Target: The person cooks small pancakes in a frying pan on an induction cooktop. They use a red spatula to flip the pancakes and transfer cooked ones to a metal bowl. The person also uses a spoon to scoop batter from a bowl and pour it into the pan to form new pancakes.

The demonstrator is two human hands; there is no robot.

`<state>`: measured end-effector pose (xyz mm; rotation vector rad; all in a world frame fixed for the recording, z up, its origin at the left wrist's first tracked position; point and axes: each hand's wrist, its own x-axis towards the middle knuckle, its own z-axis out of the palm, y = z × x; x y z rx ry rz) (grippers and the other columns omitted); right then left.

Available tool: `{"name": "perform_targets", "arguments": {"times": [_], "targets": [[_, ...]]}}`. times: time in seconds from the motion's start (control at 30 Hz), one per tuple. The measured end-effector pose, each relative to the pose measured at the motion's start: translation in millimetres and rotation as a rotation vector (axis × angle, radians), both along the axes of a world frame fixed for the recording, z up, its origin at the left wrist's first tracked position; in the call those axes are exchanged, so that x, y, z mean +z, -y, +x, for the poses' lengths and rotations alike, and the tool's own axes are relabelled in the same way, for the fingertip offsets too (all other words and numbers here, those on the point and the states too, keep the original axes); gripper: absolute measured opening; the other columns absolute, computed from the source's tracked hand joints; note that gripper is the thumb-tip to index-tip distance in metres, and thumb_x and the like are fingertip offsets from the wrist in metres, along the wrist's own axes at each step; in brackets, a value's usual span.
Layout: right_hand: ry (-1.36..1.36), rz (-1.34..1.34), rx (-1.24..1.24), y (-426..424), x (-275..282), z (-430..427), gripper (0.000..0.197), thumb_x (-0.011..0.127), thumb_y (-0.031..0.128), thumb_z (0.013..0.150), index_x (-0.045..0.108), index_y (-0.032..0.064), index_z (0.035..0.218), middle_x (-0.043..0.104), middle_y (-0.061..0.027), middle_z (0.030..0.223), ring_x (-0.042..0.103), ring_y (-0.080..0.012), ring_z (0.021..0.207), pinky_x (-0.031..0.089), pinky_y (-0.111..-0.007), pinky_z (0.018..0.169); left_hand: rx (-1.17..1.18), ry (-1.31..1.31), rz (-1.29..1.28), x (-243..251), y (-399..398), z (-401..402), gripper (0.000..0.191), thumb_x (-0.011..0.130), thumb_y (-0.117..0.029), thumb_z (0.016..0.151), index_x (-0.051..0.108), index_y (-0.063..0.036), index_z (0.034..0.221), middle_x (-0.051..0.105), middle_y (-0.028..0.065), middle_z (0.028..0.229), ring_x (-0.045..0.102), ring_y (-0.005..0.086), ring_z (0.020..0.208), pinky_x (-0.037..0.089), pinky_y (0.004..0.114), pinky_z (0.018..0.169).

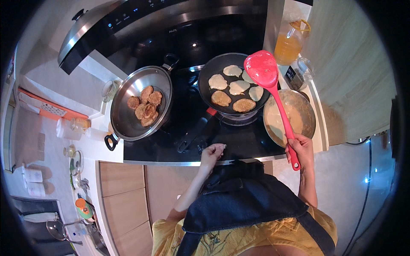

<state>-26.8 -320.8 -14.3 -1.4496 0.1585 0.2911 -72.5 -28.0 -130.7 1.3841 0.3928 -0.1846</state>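
My right hand (300, 148) grips the handle of a red silicone turner (262, 68), its broad wet head raised over the right side of a black frying pan (205, 84). In the pan lie several small pancakes; the two nearest me, including one browned pancake (244, 105), show golden tops, while the others look pale. Below the turner's handle sits a metal bowl (312, 116) of beige batter (296, 112). My left hand (213, 154), fingers curled together with nothing visible in them, is at the hob's front edge, right of the pan's black handle (196, 132).
A two-handled steel wok (128, 81) holding several browned patties stands left on the black glass hob (179, 108). An oil jug (287, 48) and a glass jar (299, 73) stand at the back right. The range hood (128, 20) overhangs the back.
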Motion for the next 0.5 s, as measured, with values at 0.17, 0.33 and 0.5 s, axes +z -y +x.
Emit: {"name": "perform_targets", "arguments": {"times": [0.17,0.33,0.5], "targets": [[-0.017,0.037,0.041,-3,3,3,0.018,0.055,0.006,0.08,0.057,-0.0049,0.095,0.055,-0.0072,0.056,0.05,-0.0118,0.037,0.041,-0.023,0.033,-0.178,-0.033,0.324,-59,5,24,0.022,0.048,-0.006,0.084,0.059,-0.0031,0.103,0.06,0.0084,0.079,0.054,0.0137,0.067,0.044,0.024,0.061],[-0.006,0.046,0.047,-1,-3,-3,0.018,0.055,0.005,0.08,0.056,-0.005,0.095,0.055,-0.0072,0.056,0.05,-0.012,0.037,0.041,-0.023,0.033,-0.433,0.281,1.169,-71,15,14,0.049,0.046,0.001,0.076,0.041,-0.0019,0.124,0.05,0.0224,0.107,0.053,0.0358,0.094,0.043,0.037,0.086],[-0.03,0.031,0.045,3,-5,-8,0.017,0.054,0.005,0.081,0.056,-0.005,0.094,0.055,-0.007,0.056,0.05,-0.0123,0.037,0.042,-0.024,0.034,-0.443,0.147,1.463,-82,21,2,0.058,0.052,-0.01,0.077,0.028,0.0031,0.129,0.051,0.0198,0.104,0.054,0.0363,0.09,0.046,0.036,0.081]]}}
